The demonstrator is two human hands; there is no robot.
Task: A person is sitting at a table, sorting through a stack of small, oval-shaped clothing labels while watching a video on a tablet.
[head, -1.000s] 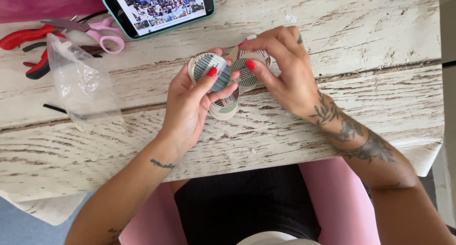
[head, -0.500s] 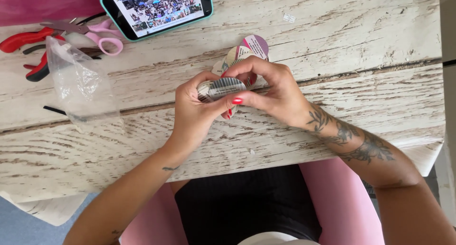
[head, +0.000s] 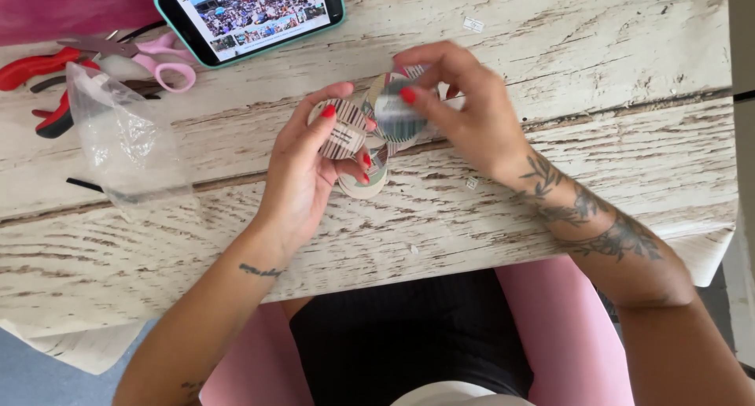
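Observation:
My left hand (head: 303, 170) holds a small stack of round paper discs; the top one (head: 343, 134) is striped dark and white and is pinched under my thumb and fingers. My right hand (head: 464, 111) grips another round disc (head: 395, 116), grey-green with stripes, between thumb and forefinger, lifted just right of the left hand's stack. More discs (head: 370, 182) lie on the white weathered wooden table (head: 550, 52) under the hands. Both hands are close together, nearly touching.
A phone in a teal case (head: 252, 12) lies at the top showing a picture. Pink-handled scissors (head: 161, 60) and red-handled pliers (head: 43, 68) lie at the top left beside a clear plastic bag (head: 130, 142). A small paper scrap (head: 473, 24) lies farther back.
The hands were pressed together on the discs half a second ago. They have now parted, the right hand lifting one disc away up and to the right while the left keeps the stack.

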